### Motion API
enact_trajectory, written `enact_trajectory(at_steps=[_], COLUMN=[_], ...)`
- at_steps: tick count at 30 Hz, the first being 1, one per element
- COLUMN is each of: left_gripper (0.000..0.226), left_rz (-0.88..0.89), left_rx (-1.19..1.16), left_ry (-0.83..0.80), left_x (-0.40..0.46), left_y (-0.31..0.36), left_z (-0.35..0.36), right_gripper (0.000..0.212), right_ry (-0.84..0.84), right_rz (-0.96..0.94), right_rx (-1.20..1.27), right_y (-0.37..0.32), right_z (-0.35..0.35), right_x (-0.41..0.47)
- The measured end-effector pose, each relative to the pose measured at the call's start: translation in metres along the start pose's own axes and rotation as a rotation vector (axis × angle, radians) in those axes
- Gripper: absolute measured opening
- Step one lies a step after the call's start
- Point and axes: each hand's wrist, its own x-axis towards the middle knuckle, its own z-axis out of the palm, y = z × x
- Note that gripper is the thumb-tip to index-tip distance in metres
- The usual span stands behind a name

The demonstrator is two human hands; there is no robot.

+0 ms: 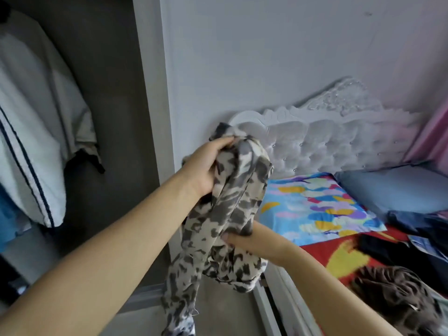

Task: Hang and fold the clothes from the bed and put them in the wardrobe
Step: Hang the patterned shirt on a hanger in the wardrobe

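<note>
A beige garment with dark grey blotches [232, 204] hangs bunched in the air between the wardrobe and the bed. My left hand [206, 166] grips its top end, fingers curled into the cloth. My right hand [244, 241] pinches the garment lower down, thumb on the front, fingers hidden behind the folds. The lower part of the garment trails down toward the floor. The open wardrobe [116, 117] is at the left, with a white garment with dark stripes [34, 132] hanging inside. More clothes lie on the bed [315, 241] at the right: a dark pile [412, 241] and a brown patterned piece [397, 294].
A white tufted headboard [339, 139] stands against the grey wall. A colourful pillow [315, 207] and a blue pillow [397, 187] lie at the head of the bed. The white wardrobe side panel [155, 93] separates wardrobe and bed. Pink curtain [434, 139] at far right.
</note>
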Motion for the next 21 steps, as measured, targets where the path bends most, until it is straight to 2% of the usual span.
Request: enact_trajectory(at_steps=[3,6,8,9,11,13,15,18,21], left_gripper=[0.032,0.03,0.032,0.042,0.059,0.061,0.056,0.058,0.034], left_rz=[-0.024,-0.066,-0.144,-0.182,-0.222,-0.249,-0.244,-0.165,-0.129], left_rx=[0.039,0.193,0.184,0.144,0.087,0.055,0.049,0.013,-0.012], left_ry=[-0.032,0.079,0.024,-0.052,-0.198,-0.287,-0.268,-0.139,-0.053], left_x=[-0.001,-0.013,-0.027,-0.033,-0.044,-0.053,-0.059,-0.058,-0.054], left_y=[-0.011,-0.034,-0.053,-0.062,-0.073,-0.075,-0.073,-0.071,-0.067], left_z=[-0.008,-0.031,-0.045,-0.05,-0.054,-0.049,-0.044,-0.043,-0.041], right_gripper=[0.019,0.028,0.028,0.028,0.028,0.028,0.027,0.041,0.035], right_ry=[0.31,0.456,0.47,0.459,0.453,0.428,0.346,0.342,0.237], right_rz=[0.036,-0.007,0.032,0.066,0.102,0.068,0.085,0.133,0.035], right_rx=[0.123,0.495,0.85,1.0,1.162,1.267,1.334,1.225,1.022], right_y=[-0.015,-0.035,-0.046,-0.049,-0.052,-0.055,-0.056,-0.058,-0.056], right_z=[-0.007,-0.033,-0.047,-0.051,-0.055,-0.054,-0.049,-0.044,-0.037], right_x=[0.007,0.009,0.007,0.007,0.006,0.004,0.001,-0.005,-0.018])
